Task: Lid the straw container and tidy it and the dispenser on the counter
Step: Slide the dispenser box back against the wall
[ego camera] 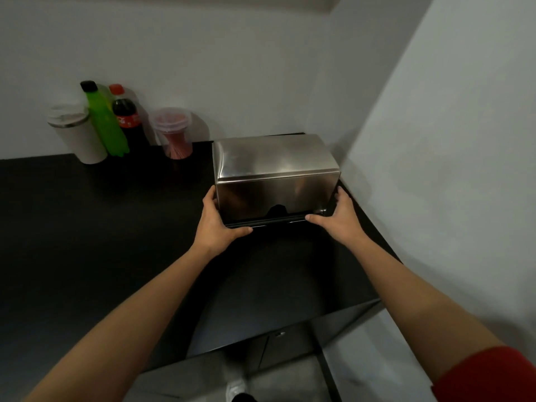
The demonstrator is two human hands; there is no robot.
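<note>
A stainless steel box dispenser (272,166) stands on the black counter (101,227) in the back right corner. My left hand (216,224) grips its lower left front corner, thumb along the black base. My right hand (338,216) holds its lower right front corner the same way. The clear plastic straw container (174,134) stands against the back wall to the left of the dispenser, with red straws inside and a clear lid on top.
A white lidded cup (77,134), a green bottle (103,123) and a cola bottle (126,114) stand in a row by the back wall at left. White walls close the corner at back and right. The counter's front edge (261,335) runs below my forearms.
</note>
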